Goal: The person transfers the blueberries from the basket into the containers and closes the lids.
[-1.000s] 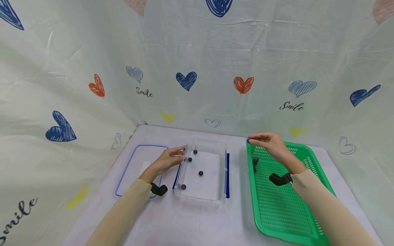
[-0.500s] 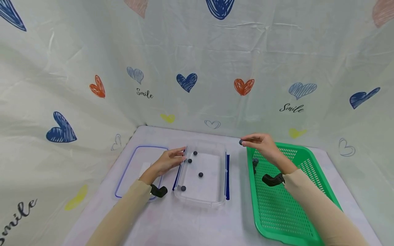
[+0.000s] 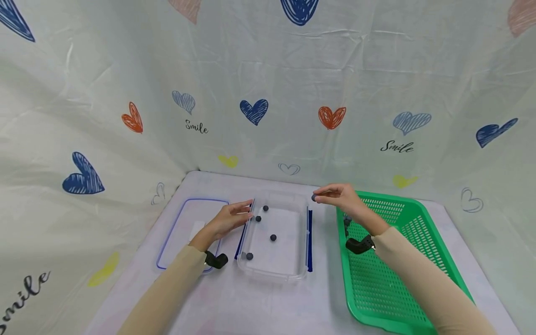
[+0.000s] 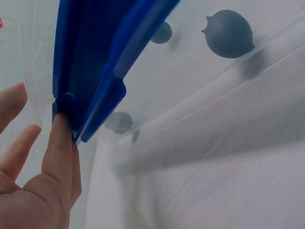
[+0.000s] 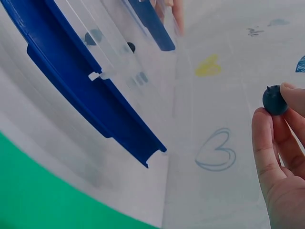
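Observation:
My right hand (image 3: 344, 199) pinches a blueberry (image 5: 275, 100) between thumb and fingertips, in the gap between the clear plastic box (image 3: 289, 274) and the green basket (image 3: 349, 298). The left hand (image 3: 224, 221) touches the box's left side with fairly straight fingers. In the left wrist view, the fingertips (image 4: 59, 126) lie against the blue side latch (image 4: 95, 62). Several blueberries are spread about inside the box, one (image 3: 273, 237) near its middle. More blueberries (image 3: 347, 222) sit against the basket's left wall, partly hidden by the right wrist's camera.
A clear lid with a blue rim (image 3: 165, 242) lies left of the box, partly under the left forearm. Another blue latch (image 3: 310, 239) hangs open on the box's right side. A patterned curtain (image 3: 289, 139) rises behind the table (image 3: 259, 307).
My right hand has moved left with the blueberry, from above the basket's far left corner toward the box. The left hand stays at the box's side.

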A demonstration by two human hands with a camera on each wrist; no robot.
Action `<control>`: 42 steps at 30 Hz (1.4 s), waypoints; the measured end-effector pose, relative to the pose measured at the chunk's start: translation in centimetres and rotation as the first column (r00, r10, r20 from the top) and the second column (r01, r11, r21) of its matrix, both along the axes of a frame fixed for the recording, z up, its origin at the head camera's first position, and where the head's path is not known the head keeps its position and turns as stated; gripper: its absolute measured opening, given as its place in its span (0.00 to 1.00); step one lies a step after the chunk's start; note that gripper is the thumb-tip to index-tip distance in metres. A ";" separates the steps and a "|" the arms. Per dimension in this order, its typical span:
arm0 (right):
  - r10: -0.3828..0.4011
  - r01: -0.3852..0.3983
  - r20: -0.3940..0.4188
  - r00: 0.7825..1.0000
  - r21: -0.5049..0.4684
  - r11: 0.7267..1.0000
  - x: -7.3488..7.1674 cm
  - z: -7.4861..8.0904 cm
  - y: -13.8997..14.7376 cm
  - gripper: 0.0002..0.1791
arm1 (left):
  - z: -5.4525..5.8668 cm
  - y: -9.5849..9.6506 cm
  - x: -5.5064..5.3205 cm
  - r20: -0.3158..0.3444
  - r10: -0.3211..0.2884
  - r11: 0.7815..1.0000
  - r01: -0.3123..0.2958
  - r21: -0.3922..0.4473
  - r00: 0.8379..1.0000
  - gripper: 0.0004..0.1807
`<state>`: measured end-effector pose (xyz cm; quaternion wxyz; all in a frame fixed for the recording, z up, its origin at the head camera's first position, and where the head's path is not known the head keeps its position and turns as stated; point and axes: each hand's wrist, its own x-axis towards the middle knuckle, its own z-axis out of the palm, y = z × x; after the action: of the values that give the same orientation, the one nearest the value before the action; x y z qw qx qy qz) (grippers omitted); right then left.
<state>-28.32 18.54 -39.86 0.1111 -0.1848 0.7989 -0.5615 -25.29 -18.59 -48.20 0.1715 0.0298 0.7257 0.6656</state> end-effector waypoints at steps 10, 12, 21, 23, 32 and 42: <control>0.050 -0.050 0.007 0.999 -0.042 0.998 -0.3 -0.3 -1.7 0.17 | -0.1 0.0 -0.1 -0.003 -0.001 1.000 0.001 0.002 1.000 0.33; 0.055 -0.054 0.011 0.998 -0.052 0.997 -0.3 -0.3 -2.0 0.17 | 0.0 0.0 -0.1 -0.003 0.003 1.000 -0.003 -0.003 1.000 0.33; 0.071 -0.071 -0.003 0.997 -0.022 0.997 -0.4 -0.5 -3.1 0.16 | 0.0 0.0 -0.2 0.004 0.005 1.000 -0.005 0.000 1.000 0.34; 0.080 -0.080 -0.008 0.997 -0.018 0.997 -0.4 -0.6 -3.3 0.16 | 0.0 0.0 -0.2 0.007 0.005 1.000 -0.005 0.003 1.000 0.34; 0.070 -0.070 0.004 0.998 -0.026 0.997 -0.6 -0.3 -3.6 0.15 | 0.1 0.1 -0.3 0.011 0.010 1.000 -0.009 -0.005 1.000 0.33; 0.025 -0.024 0.008 1.000 -0.061 0.998 -0.4 -0.1 -1.9 0.17 | 0.1 0.2 -0.2 0.016 0.008 1.000 -0.008 0.003 1.000 0.33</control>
<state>-28.75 16.63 -39.97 0.1159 -0.1952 0.7788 -0.5848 -25.49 -18.43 -48.08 0.1744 0.0221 0.7233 0.6678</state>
